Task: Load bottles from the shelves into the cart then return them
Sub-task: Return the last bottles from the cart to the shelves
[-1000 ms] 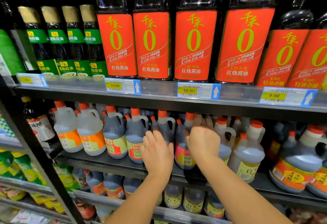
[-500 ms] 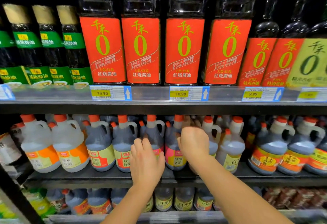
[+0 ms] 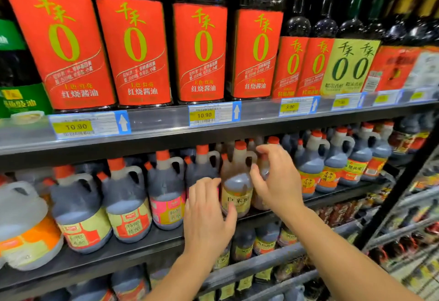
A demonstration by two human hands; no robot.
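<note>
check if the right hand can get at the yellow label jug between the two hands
Probably yes: the right hand is open just beside the yellow label jug, with nothing between them. The left hand is at the jug's other side.

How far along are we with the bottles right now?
Done: nothing I can confirm; no cart is in view, and the middle shelf looks full along its front row. In hand: the left hand has a grip on the yellow-label jug; the right hand is open beside its handle. Left: whether it's going out or back isn't clear.
</note>
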